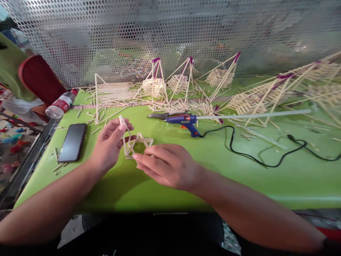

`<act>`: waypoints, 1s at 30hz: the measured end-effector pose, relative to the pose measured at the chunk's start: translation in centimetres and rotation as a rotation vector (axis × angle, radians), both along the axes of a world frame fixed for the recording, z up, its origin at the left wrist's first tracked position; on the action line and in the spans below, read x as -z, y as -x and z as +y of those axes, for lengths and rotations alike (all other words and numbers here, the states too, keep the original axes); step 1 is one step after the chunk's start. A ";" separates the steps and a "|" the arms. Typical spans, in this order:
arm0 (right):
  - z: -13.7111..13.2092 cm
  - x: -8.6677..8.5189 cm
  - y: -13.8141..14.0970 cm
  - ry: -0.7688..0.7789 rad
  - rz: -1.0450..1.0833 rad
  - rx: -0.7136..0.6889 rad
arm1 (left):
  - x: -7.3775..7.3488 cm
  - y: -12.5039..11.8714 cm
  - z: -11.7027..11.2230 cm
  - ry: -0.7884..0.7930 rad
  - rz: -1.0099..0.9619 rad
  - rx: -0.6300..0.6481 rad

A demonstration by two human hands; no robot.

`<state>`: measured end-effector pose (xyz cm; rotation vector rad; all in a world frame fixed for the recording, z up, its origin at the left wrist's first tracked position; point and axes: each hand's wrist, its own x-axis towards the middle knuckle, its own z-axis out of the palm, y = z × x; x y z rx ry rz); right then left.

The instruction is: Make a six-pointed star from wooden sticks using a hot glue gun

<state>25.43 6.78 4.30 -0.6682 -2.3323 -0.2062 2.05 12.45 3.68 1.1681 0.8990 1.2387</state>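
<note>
A small open frame of thin wooden sticks [145, 140], with a star-like outline, is held just above the green table between both hands. My left hand [110, 142] pinches its upper left corner between thumb and fingers. With thumb and fingertips closed, my right hand [167, 164] grips the frame's lower side; its fingers partly hide the sticks there. Beyond the hands lie a blue hot glue gun [183, 122], with a long glue stick out of its back, and a pair of dark pruning shears [162, 115].
A phone [71, 143] and a red-labelled bottle [61, 104] are on the left. Along the back, loose sticks [114, 93] lie beside several stick pyramids with purple tips [157, 80]. The glue gun's black cord [231, 142] runs right. A perforated metal panel [112, 39] closes the back.
</note>
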 end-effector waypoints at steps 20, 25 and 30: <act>1.1 1.8 1.1 0.051 0.167 0.011 | -0.2 0.0 -1.3 -0.254 0.272 0.009; 1.4 2.2 0.1 0.288 0.345 0.007 | -0.1 1.1 -1.3 -0.352 0.425 -0.028; 1.1 1.8 -0.9 0.453 0.364 0.059 | -0.1 1.2 -1.1 -0.385 0.591 -0.040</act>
